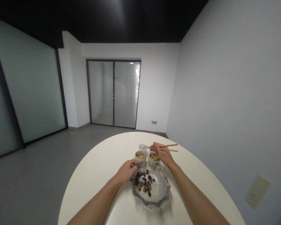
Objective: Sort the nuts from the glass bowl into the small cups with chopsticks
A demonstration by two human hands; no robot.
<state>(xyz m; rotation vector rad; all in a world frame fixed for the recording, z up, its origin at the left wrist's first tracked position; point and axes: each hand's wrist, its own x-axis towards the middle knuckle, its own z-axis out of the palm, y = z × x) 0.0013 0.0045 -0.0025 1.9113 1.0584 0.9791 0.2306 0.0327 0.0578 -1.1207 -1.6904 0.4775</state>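
Pinching the glass bowl (161, 184) at its left rim, the left hand (125, 172) has narrowed fingers. Dark pieces (146, 188) lie in the bowl's left half; a pale cup (140, 152), then a nut-filled cup (153, 162), stand beyond it. Past its far-right edge, the right hand (163, 154) grips chopsticks (172, 145).

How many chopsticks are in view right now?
2. The right hand holds both: the upper chopstick and, just below it in the picture, the lower chopstick. No others show, though something behind the hand could be hidden.
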